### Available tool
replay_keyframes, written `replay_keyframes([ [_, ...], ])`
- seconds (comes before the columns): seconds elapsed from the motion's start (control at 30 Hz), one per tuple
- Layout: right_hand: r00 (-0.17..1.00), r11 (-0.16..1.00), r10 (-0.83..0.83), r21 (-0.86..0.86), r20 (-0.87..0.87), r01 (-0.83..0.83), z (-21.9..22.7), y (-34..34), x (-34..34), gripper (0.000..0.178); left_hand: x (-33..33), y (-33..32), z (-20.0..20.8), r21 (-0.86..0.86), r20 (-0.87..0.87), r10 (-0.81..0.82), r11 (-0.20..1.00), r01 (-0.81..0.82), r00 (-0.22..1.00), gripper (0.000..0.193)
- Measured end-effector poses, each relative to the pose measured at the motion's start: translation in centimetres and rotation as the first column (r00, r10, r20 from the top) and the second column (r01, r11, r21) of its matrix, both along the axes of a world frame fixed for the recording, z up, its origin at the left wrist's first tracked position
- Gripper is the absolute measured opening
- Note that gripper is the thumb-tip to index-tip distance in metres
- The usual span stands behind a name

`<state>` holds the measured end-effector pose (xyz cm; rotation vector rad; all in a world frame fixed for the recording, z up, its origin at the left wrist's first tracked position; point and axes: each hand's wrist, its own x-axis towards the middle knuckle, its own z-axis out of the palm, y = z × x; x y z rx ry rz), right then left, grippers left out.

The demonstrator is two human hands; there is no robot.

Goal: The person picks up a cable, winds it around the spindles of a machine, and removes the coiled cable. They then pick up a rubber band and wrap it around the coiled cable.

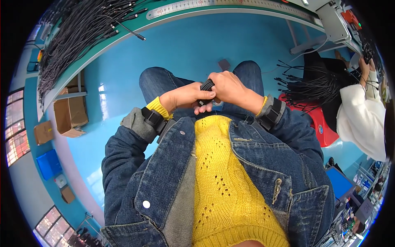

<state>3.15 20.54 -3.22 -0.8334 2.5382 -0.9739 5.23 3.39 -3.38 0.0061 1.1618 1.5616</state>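
Note:
Over my lap, my left hand (187,97) is closed around a coiled black cable (205,91), its thumb lying across the loops. My right hand (228,87) grips the upper right side of the same coil, its fingers bent over the top. The two hands meet at the coil, and the cable's ends are hidden by them. On the green table at the far left lies a large heap of black cables (78,45), one with its plug (142,37) hanging past the edge.
A steel ruler (230,3) lies along the table edge (197,15). At the right, a co-worker in a white sleeve (357,119) sits near a bundle of black cables (314,84) and a red stool (323,127). Cardboard boxes (68,117) stand on the blue floor at the left.

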Motion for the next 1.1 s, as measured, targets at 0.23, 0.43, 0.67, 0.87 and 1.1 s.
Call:
replay_keyframes([
  [0.23, 0.985, 0.987, 0.005, 0.161, -0.171, 0.023, -0.2, -0.4, 0.0, 0.015, -0.3, 0.1, 0.5, -0.060, 0.091, 0.067, 0.996, -0.062, 0.994, 0.020],
  [0.43, 0.949, 0.987, 0.005, 0.156, -0.314, 0.046, -0.4, -1.4, -0.7, 0.017, -0.3, 0.7, -0.1, -0.137, 0.016, 0.145, 0.981, -0.141, 0.989, 0.015],
  [0.67, 0.923, 0.992, 0.120, 0.016, -0.364, -0.123, 2.1, -3.0, -2.0, 0.019, -0.8, -1.8, 0.9, -0.190, -0.640, 0.119, 0.933, -0.306, 0.759, 0.019],
  [0.87, 0.867, 0.923, 0.367, 0.014, -0.336, -0.385, 6.7, -5.5, -5.0, 0.033, -1.1, -5.4, 0.8, -0.278, -0.840, 0.074, 0.792, -0.544, 0.538, 0.017],
  [1.1, 0.709, 0.959, -0.166, 0.054, -0.686, 0.277, 8.2, -9.9, -18.8, 0.015, -2.4, -7.1, 4.0, -0.040, -0.465, 0.532, 0.786, -0.617, 0.708, 0.011],
])
